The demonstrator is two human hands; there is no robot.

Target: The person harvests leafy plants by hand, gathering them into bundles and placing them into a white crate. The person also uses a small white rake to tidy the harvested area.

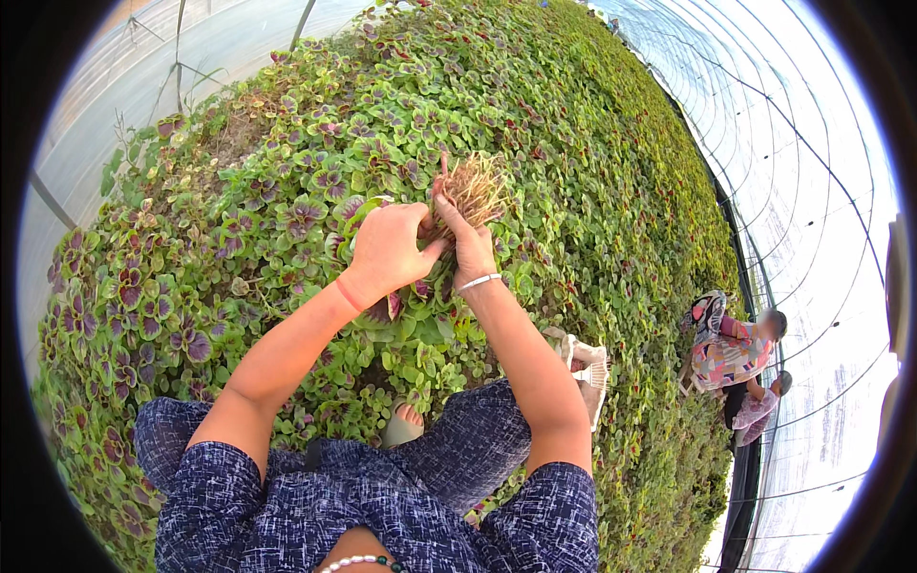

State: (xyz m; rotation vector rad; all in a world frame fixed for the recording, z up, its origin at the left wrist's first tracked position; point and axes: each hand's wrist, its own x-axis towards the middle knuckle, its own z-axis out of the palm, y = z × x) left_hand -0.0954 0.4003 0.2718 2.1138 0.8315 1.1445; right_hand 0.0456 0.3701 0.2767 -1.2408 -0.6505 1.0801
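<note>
A bundle of leafy amaranth plants is held in front of me with its pale, straw-coloured roots point(476, 190) upward. Its green and purple leaves point(387, 304) hang below my hands. My right hand point(467, 247) is wrapped around the stems just under the roots, thumb pointing up along them. From the other side, my left hand point(392, 243) grips the same bundle, with its thumb and fingertips at the stems. A reddish strip or stem point(438, 183) shows by the right thumb; which it is, I cannot tell. The stems themselves are mostly covered by my fingers.
Low amaranth plants point(286, 215) surround me on all sides. A pale plastic basket or crate point(593, 372) stands by my right elbow, partly hidden. Two people point(734, 354) are at the right, near the plastic film wall point(809, 286). Metal poles point(179, 64) rise at the left.
</note>
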